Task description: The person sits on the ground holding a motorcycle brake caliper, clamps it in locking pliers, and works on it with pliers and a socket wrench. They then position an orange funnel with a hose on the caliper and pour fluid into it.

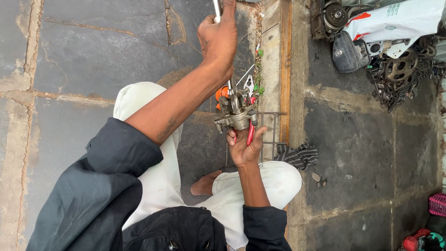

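Left hand (218,39) is up high near the top edge, fist closed tight round a slim metal tool shaft (217,10), prob. a screwdriver or similar; its upper end runs out of frame. The shaft comes out again below the fist and goes down into the metal part (236,116).

Right hand (245,148) sits just under that part, palm up, fingers curled & clamped on the red handles of a pair of pliers (250,132), w/ the part resting on top of the fingers. Can't tell if the pliers' nose actually bites the part; it's hidden behind it.

The part itself: small greyish cast-metal assembly w/ bolts and lugs, grimy, held in the air over the person's lap, between both hands, near centre of view. Something orange (221,93) shows just behind it, touching or nearly so – can't tell which.

Person sits on the floor, cream trousers (153,176), dark jacket sleeves pushed up, one bare foot (204,185) tucked between the legs. Under the hands a wire grid (272,135) lies on the stone floor (93,60), a striped rag (299,155) just beside it. Far top right, well apart: heap of oily sprockets & chain (399,74), a black engine piece (348,53), a white sack (399,18). Bottom right corner: pink basket (437,204).
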